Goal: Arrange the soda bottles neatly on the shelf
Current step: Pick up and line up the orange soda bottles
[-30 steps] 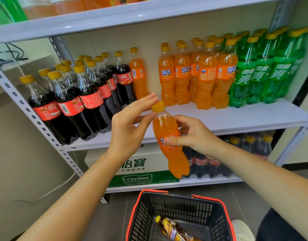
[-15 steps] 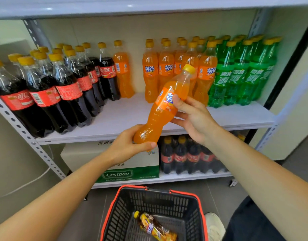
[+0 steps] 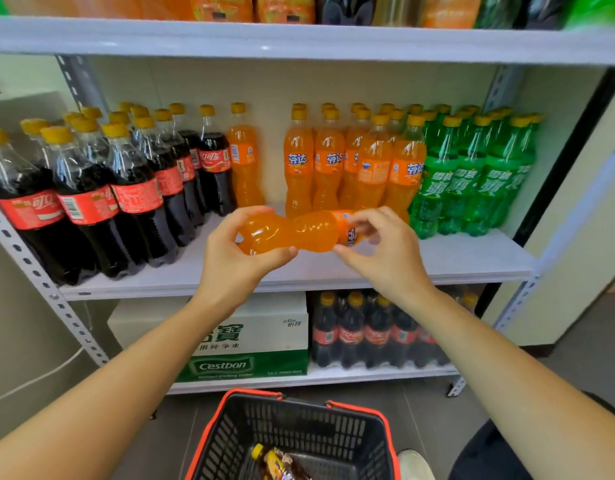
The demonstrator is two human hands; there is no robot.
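Note:
An orange soda bottle [image 3: 299, 232] lies almost level in the air, in front of the white middle shelf [image 3: 472, 258]. My left hand [image 3: 236, 258] grips its base end. My right hand [image 3: 382, 251] holds its labelled upper part, and its cap is hidden behind those fingers. Behind it stand rows of orange soda bottles [image 3: 351, 164], with one lone orange bottle [image 3: 243, 157] further left beside the cola bottles [image 3: 133, 188]. Green soda bottles [image 3: 472, 174] fill the shelf's right end.
A black basket with a red rim [image 3: 288, 400] sits on the floor below me, holding a small yellow-capped bottle [image 3: 275, 462]. The bottom shelf carries a Cestbon water carton [image 3: 250, 341] and a pack of cola [image 3: 368, 334]. Bare shelf board shows between cola and orange rows.
The bottle has swung from upright to tilted to nearly level, cap end to the right. My left hand moved from its cap to its base. The view rose and came closer to the shelf.

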